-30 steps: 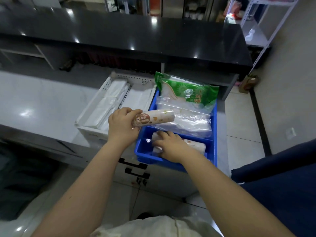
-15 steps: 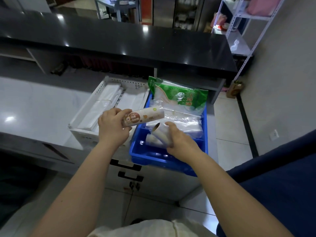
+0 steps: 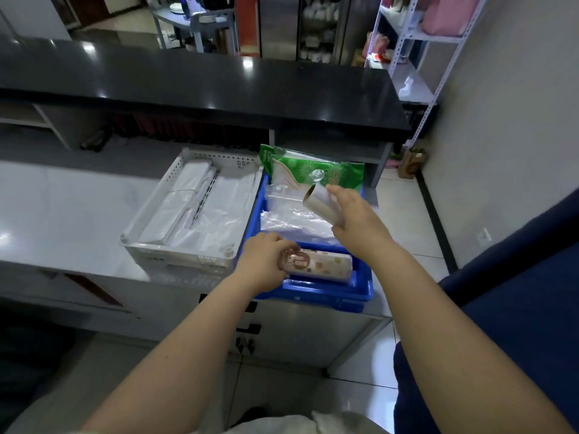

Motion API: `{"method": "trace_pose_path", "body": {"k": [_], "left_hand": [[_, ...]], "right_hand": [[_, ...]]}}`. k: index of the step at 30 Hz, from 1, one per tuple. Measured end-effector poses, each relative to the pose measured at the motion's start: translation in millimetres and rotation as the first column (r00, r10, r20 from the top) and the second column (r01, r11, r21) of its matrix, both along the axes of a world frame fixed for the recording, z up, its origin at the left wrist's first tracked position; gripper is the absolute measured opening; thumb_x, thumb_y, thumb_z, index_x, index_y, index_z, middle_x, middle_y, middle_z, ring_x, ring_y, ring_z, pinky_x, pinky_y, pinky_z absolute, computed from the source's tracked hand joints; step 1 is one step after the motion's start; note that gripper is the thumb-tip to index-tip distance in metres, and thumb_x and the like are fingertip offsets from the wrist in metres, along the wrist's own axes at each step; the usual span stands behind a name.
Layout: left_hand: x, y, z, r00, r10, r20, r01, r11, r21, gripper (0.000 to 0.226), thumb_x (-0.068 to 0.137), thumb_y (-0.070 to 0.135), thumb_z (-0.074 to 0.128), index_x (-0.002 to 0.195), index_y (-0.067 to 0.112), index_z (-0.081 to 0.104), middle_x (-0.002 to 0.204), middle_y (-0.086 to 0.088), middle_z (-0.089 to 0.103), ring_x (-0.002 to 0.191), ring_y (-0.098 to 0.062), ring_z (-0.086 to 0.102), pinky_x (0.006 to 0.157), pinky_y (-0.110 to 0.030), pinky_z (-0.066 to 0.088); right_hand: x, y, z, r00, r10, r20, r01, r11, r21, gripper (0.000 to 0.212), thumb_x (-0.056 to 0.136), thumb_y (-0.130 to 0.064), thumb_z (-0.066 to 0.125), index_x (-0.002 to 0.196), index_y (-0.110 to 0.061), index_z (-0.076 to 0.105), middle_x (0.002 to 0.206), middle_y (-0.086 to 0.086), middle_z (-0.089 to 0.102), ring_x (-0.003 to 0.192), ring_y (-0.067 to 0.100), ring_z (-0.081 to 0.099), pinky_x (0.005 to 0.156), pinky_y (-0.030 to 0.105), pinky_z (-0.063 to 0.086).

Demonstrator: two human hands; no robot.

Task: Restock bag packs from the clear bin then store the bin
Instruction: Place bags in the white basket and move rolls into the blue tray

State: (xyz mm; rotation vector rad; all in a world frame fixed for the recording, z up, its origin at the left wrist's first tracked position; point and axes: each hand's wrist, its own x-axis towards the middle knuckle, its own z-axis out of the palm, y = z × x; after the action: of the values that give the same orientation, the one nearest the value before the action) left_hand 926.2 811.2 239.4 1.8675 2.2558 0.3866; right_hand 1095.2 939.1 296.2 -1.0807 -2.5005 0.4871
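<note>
My left hand [image 3: 266,264] curls round a pink-and-cream printed bag roll [image 3: 322,265] low in the blue bin [image 3: 313,297]'s front compartment, while my right hand [image 3: 357,223] grips a plain pale roll [image 3: 319,203], tilted above the clear packs [image 3: 291,220].

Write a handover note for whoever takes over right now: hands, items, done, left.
Left hand: grips a printed roll at the front section of the blue bin.
Right hand: holds a plain roll in the air above the clear bags in the bin's back section.
Green pack stands at the bin's far end. White basket with white bags sits just left of the bin.
Done: can't tell how much is restocked; both rolls are in hand.
Left: set both rolls down, finish restocking, store the bin.
</note>
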Motion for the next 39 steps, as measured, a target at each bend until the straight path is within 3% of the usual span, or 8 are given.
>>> {"method": "trace_pose_path", "body": {"k": [7,11,14,20,27,32,39], "left_hand": [[0,11,-14,0.993,-0.028,0.117,0.046,0.986,-0.159,0.066,0.069,0.035,0.079,0.129,0.037,0.053,0.119,0.006,0.055,0.112,-0.019,0.048,0.09,-0.034,0.045],[-7,5,-14,0.986,-0.048,0.157,0.067,0.991,-0.115,0.058,0.07,0.038,0.077,0.125,0.036,0.057,0.123,0.006,0.056,0.117,-0.018,0.044,0.096,-0.036,0.044],[-22,-3,-5,0.996,-0.034,0.086,0.037,0.998,-0.043,0.051,0.075,0.04,0.073,0.123,0.036,0.058,0.126,0.008,0.057,0.118,-0.018,0.044,0.099,-0.038,0.041],[-77,-20,27,0.985,0.173,-0.026,-0.171,0.983,0.066,0.043,0.079,0.034,0.069,0.121,0.036,0.057,0.124,0.003,0.059,0.117,-0.022,0.047,0.096,-0.042,0.04],[-99,-29,29,0.97,0.242,-0.003,-0.241,0.967,0.084,0.041,0.082,0.031,0.067,0.122,0.034,0.058,0.126,0.001,0.058,0.12,-0.025,0.046,0.097,-0.044,0.04],[-87,-28,16,0.974,0.228,-0.003,-0.228,0.972,0.049,0.041,0.085,0.033,0.061,0.125,0.034,0.055,0.129,0.002,0.056,0.12,-0.023,0.045,0.098,-0.043,0.038],[-66,-33,8,0.955,0.296,0.012,-0.296,0.952,0.078,0.039,0.087,0.034,0.058,0.126,0.034,0.054,0.128,0.004,0.056,0.118,-0.02,0.046,0.096,-0.042,0.036]], "right_hand": [[7,-20,-15,0.992,0.018,0.126,-0.021,1.0,0.02,0.076,0.081,0.0,0.055,0.143,-0.031,0.026,0.138,0.0,0.043,0.114,0.024,0.047,0.095,0.04,0.043],[5,-24,-20,0.988,0.017,0.151,-0.02,1.0,0.016,0.078,0.081,-0.005,0.059,0.144,-0.032,0.023,0.136,0.0,0.045,0.112,0.023,0.048,0.094,0.039,0.045],[-1,-23,-22,0.984,0.03,0.178,-0.034,0.999,0.02,0.079,0.081,-0.004,0.058,0.145,-0.034,0.022,0.134,0.0,0.045,0.112,0.024,0.048,0.094,0.039,0.045],[-34,-37,-27,0.967,0.151,0.206,-0.158,0.987,0.015,0.078,0.08,0.001,0.055,0.144,-0.034,0.026,0.133,-0.001,0.044,0.111,0.022,0.045,0.092,0.034,0.039],[-62,-57,-59,0.863,0.302,0.405,-0.287,0.953,-0.099,0.082,0.082,0.002,0.056,0.147,-0.035,0.021,0.144,-0.001,0.037,0.123,0.026,0.041,0.1,0.039,0.039],[-59,-57,-69,0.895,0.275,0.352,-0.263,0.961,-0.083,0.075,0.086,-0.012,0.06,0.147,-0.035,0.023,0.146,-0.002,0.039,0.126,0.024,0.038,0.109,0.04,0.031],[-49,-58,-59,0.932,0.234,0.276,-0.221,0.972,-0.079,0.062,0.084,-0.033,0.064,0.14,-0.031,0.038,0.14,-0.004,0.046,0.125,0.022,0.039,0.107,0.041,0.032]]}}
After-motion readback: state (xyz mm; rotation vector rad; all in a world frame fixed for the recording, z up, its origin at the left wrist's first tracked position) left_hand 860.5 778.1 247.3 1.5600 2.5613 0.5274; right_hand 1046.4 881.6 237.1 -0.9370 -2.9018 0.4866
